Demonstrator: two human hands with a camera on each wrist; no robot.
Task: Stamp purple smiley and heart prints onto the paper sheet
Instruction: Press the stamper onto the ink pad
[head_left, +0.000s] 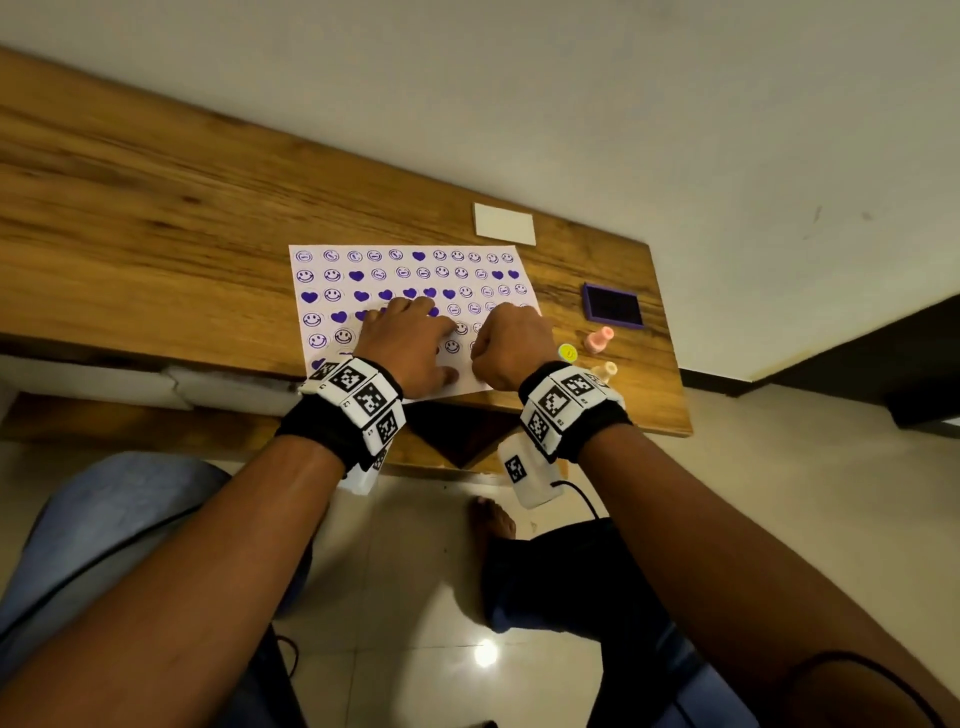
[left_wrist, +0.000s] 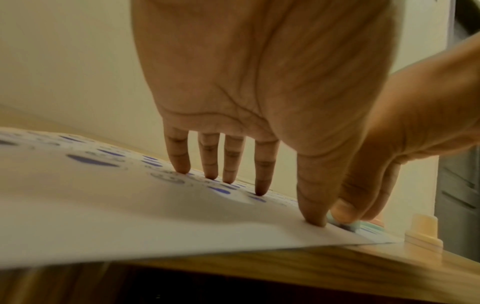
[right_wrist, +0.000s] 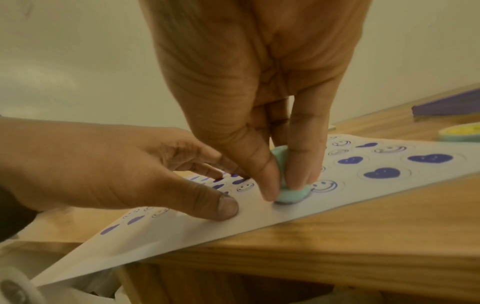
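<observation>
The wooden desk runs slantwise across the upper half of the head view, its near edge dropping toward the lower right. On its right part, at the frame's centre, lies the white paper sheet, covered with rows of purple smileys and hearts; its lower left corner hangs past the desk edge.

The left hand lies on the sheet's middle, fingers straight and spread. In the left wrist view the fingertips and thumb press down on the paper. It holds nothing.

The right hand sits just right of it, above the sheet's lower right part, knuckles up. In the right wrist view, at centre, its thumb and fingers are clamped on a small mint-green stamp, whose base is touching the paper near the sheet's near edge, just left of a printed smiley.

To the right of the sheet on bare wood, the dark purple ink pad lies open. Above the sheet's upper right corner rests a white card. Below the pad stand a pink stamp and a cream stamp, with a yellow smiley-faced stamp just beside the right hand.
</observation>
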